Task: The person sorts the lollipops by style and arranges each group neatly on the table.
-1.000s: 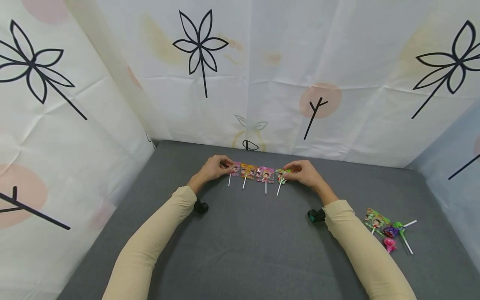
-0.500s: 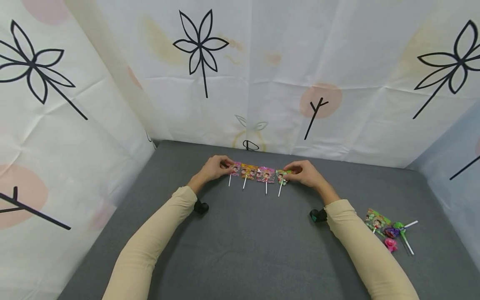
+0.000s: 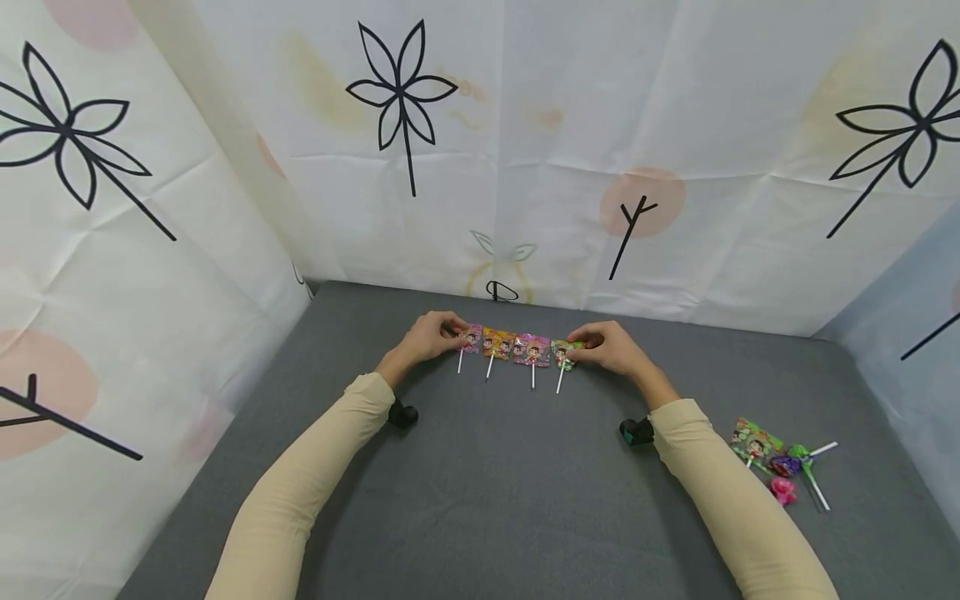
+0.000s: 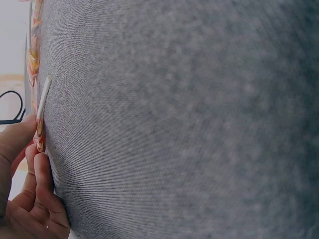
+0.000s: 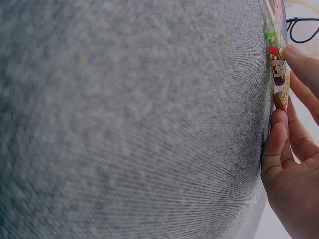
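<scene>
Flat-wrapped lollipops lie side by side in a row near the back of the grey table, sticks toward me. At the row's left end my left hand (image 3: 431, 335) pinches the edge of a pink-wrapped lollipop (image 3: 471, 337); its white stick (image 4: 45, 97) shows in the left wrist view. An orange-wrapped lollipop (image 3: 497, 343) and another pink one (image 3: 532, 350) lie between the hands, untouched. My right hand (image 3: 611, 346) holds the green-wrapped lollipop (image 3: 561, 353) at the right end between thumb and fingers. In the right wrist view that green wrapper (image 5: 278, 69) is partly covered by the fingers.
To the right, beside my right forearm, lie a green flat-wrapped lollipop (image 3: 757, 442), a purple-wrapped ball lollipop (image 3: 785, 465), a green one (image 3: 798, 452) and a pink one (image 3: 783, 489). A patterned white cloth (image 3: 555, 242) hangs behind the grey table (image 3: 480, 500).
The right hand and the green lollipop's stick have shifted very slightly to the right since the first frame. The left hand stays where it was.
</scene>
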Demonstrator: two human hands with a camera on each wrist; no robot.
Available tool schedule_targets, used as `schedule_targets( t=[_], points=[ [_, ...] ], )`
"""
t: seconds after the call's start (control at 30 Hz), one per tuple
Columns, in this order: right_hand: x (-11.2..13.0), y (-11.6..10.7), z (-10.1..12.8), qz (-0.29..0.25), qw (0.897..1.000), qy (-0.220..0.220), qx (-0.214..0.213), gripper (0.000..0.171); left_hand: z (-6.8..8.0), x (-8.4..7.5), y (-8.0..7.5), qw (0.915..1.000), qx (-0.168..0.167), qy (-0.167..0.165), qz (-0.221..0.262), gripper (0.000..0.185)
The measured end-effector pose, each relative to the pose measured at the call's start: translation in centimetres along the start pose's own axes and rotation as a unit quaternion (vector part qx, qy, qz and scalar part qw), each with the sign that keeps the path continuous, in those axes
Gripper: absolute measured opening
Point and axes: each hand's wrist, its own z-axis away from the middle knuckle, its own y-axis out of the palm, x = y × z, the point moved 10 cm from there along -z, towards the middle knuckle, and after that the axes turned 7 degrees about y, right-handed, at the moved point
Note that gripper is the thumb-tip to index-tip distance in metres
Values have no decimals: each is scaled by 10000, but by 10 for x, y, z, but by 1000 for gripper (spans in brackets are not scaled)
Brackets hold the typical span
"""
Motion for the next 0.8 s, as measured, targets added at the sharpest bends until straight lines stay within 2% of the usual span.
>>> schedule_targets(
  t=[0.37, 0.6, 0.8],
  points=[
    [2, -4, 3, -70, 9999, -99, 17, 27, 0, 1, 1, 10000, 18, -5, 12, 30],
    [3, -17, 13, -135, 9996, -213, -134, 29, 0, -2, 0, 10000, 2, 62, 46, 31],
    [10, -29, 27, -161, 9992, -339, -102, 29, 0, -4, -1, 10000, -7, 78, 32, 31]
  ],
)
